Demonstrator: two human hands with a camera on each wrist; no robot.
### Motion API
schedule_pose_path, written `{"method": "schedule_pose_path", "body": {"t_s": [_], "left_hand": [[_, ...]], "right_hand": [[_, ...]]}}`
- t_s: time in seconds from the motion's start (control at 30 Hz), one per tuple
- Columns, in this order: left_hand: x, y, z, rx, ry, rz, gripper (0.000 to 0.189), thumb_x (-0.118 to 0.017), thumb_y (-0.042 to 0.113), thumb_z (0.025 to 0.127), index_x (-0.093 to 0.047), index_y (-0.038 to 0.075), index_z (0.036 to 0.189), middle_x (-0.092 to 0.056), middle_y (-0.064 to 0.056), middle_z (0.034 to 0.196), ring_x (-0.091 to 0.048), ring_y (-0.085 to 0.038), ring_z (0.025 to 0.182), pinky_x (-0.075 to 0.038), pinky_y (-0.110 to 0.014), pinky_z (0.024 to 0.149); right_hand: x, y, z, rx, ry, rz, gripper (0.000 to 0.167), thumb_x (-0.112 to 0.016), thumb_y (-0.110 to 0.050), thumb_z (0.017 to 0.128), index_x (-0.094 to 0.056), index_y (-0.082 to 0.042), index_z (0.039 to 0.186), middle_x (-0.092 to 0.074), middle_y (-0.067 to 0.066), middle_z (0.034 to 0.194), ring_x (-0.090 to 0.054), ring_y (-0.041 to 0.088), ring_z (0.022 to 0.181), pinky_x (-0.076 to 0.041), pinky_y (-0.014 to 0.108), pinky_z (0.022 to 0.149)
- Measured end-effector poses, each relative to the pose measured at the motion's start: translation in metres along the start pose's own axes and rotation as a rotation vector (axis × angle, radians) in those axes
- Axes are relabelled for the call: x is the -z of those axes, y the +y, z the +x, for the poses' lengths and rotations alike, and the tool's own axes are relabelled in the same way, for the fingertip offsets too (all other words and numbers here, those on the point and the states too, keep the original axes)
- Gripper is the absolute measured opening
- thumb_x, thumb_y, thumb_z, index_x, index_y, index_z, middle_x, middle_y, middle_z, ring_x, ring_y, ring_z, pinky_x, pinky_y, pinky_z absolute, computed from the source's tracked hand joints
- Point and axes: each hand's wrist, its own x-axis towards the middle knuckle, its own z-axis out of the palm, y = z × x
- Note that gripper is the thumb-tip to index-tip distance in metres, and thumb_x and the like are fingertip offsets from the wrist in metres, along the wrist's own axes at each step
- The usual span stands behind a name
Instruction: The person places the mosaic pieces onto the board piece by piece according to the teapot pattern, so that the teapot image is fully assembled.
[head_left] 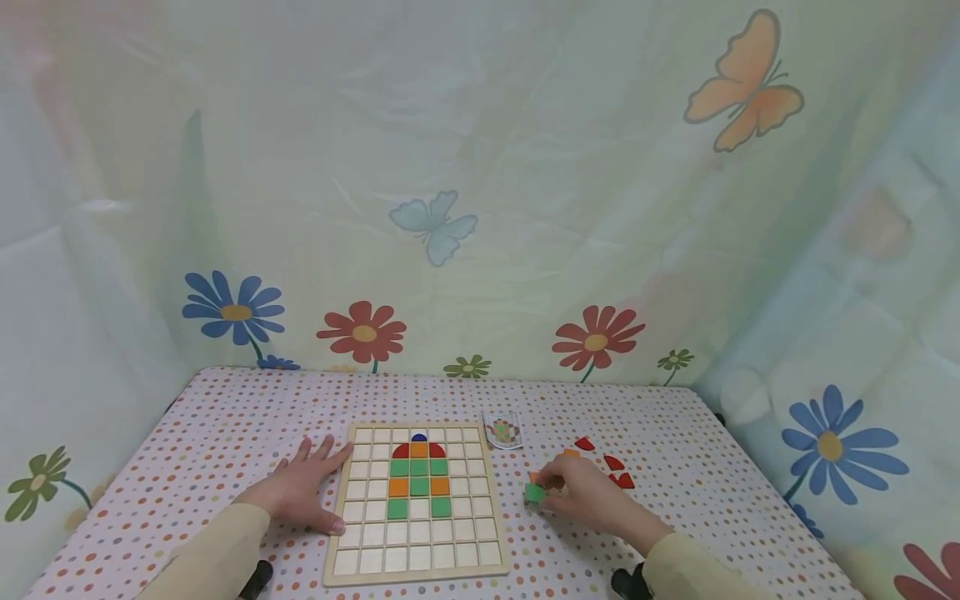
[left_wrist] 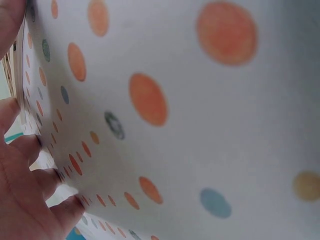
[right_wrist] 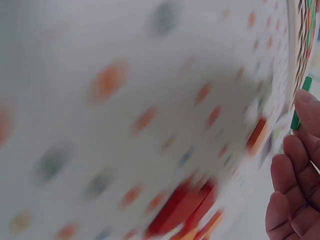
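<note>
A square wooden grid board lies on the table with green, orange, red and blue tiles set in its upper middle cells. My left hand rests beside its left edge, fingers spread, with thumb and index fingertip touching the frame. To the right of the board, my right hand pinches a green tile between thumb and index finger. In the right wrist view the green tile shows edge-on, above the table. An orange tile lies beneath that hand.
Loose red quarter-round tiles lie beyond the right hand, near an orange tile partly hidden by it. A small picture card lies by the board's upper right corner. Dotted cloth covers the table; a printed curtain stands behind.
</note>
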Motion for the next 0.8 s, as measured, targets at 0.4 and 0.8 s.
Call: {"method": "schedule_pose_path", "body": {"t_s": [0.4, 0.8], "left_hand": [[0.002, 0.003, -0.003, -0.001, 0.002, -0.014, 0.112, -0.094, 0.036, 0.068, -0.035, 0.007, 0.159, -0.017, -0.035, 0.165, -0.004, -0.063, 0.15, -0.01, -0.08, 0.115], [0.001, 0.0, -0.001, -0.022, -0.001, -0.004, 0.112, -0.093, 0.038, 0.07, -0.034, 0.007, 0.159, -0.016, -0.035, 0.165, -0.004, -0.065, 0.149, -0.011, -0.081, 0.114]], "right_hand": [[-0.035, -0.065, 0.026, 0.209, -0.084, -0.059, 0.013, -0.081, -0.012, 0.085, -0.076, -0.01, 0.097, -0.066, -0.006, 0.091, -0.056, 0.004, 0.082, -0.053, 0.023, 0.074], [-0.058, -0.103, 0.031, 0.319, -0.118, -0.207, 0.015, -0.084, -0.018, 0.085, -0.078, -0.013, 0.098, -0.07, -0.011, 0.093, -0.055, -0.004, 0.081, -0.052, 0.016, 0.073]]}}
